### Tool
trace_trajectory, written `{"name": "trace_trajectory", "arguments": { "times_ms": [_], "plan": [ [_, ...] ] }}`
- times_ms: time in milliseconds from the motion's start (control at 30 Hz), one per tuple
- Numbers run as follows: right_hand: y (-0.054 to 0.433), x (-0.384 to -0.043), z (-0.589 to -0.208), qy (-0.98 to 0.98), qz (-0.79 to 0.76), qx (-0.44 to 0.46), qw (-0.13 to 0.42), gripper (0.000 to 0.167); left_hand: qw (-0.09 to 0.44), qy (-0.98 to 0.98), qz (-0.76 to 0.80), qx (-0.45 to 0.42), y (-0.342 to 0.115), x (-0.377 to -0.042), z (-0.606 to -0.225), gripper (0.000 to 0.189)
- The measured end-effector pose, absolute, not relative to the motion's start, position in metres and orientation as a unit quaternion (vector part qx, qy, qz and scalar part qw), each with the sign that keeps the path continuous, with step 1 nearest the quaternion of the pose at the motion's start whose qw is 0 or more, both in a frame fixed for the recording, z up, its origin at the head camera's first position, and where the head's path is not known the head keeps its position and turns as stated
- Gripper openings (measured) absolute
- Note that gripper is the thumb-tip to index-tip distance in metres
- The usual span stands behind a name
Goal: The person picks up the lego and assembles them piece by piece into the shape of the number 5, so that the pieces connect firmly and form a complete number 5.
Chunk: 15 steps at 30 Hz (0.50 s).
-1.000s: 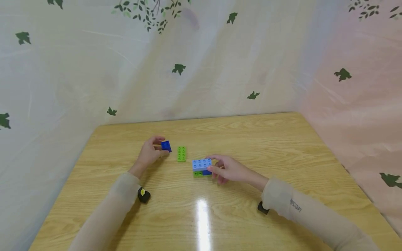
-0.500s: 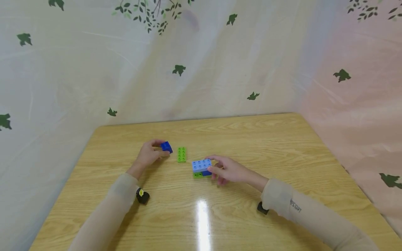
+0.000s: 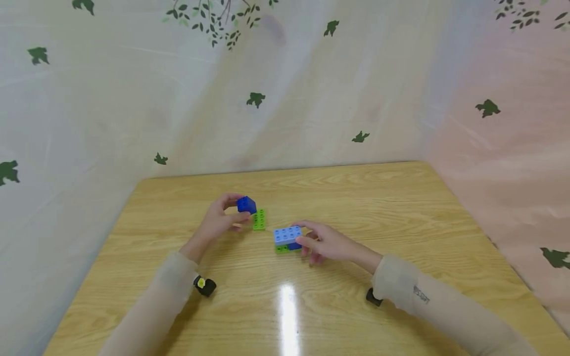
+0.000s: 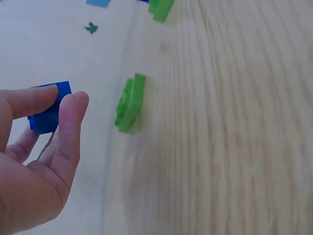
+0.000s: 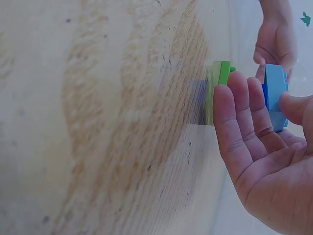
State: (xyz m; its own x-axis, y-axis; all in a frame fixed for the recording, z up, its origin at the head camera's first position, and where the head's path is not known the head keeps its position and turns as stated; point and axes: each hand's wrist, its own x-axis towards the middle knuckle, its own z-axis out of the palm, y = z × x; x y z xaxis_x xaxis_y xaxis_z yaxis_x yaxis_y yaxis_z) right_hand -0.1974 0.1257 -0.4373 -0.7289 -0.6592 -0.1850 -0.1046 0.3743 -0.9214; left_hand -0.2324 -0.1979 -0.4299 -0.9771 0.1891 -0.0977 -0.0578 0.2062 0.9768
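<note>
Between thumb and fingers, my left hand [image 3: 217, 218] pinches a dark blue toy building brick [image 3: 247, 204], which is raised and tilted. Just beyond it a flat green studded brick [image 4: 131, 104] lies on the table, partly overlapped by the blue brick in the head view. My right hand [image 3: 328, 241] grips a small stack from its right side, thumb on the light blue brick [image 3: 286, 236] that forms the top. Under that sit another dark blue brick [image 3: 295, 245] on the right and a flat green brick [image 3: 281, 249] as the base. My right fingers hide the stack's right end.
The wooden table [image 3: 347, 198] stands against a pale curtain [image 3: 294, 89] printed with leaves. A black wrist camera [image 3: 205, 286] hangs under the left cuff, and a second wrist camera [image 3: 374, 297] under the right.
My left hand has lifted the dark blue brick and moved it right, towards the loose green brick, with its tilt changed. My right hand stays on the stack.
</note>
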Motion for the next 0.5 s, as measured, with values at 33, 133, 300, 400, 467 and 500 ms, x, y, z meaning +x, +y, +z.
{"name": "trace_trajectory", "arguments": {
  "times_ms": [33,133,300,400,467,500],
  "plan": [
    [0.125,-0.198,-0.437,0.782,-0.503,-0.245,0.275,0.056,0.099,0.77,0.628,0.051,-0.196,-0.23,-0.427,0.054],
    [0.125,-0.198,-0.437,0.784,-0.5,-0.247,0.273,0.056,0.105,0.769,0.625,0.083,-0.19,-0.222,-0.42,0.055],
    [0.124,-0.198,-0.437,0.79,-0.494,-0.242,0.27,0.055,0.129,0.753,0.632,0.13,-0.179,-0.209,-0.412,0.054],
    [0.124,-0.198,-0.437,0.789,-0.497,-0.238,0.272,0.055,0.142,0.745,0.632,0.16,-0.171,-0.204,-0.409,0.051],
    [0.124,-0.197,-0.437,0.788,-0.5,-0.237,0.272,0.054,0.153,0.743,0.627,0.175,-0.166,-0.201,-0.408,0.048],
    [0.124,-0.197,-0.437,0.787,-0.5,-0.238,0.271,0.054,0.158,0.743,0.624,0.182,-0.163,-0.199,-0.408,0.047]
  ]
}}
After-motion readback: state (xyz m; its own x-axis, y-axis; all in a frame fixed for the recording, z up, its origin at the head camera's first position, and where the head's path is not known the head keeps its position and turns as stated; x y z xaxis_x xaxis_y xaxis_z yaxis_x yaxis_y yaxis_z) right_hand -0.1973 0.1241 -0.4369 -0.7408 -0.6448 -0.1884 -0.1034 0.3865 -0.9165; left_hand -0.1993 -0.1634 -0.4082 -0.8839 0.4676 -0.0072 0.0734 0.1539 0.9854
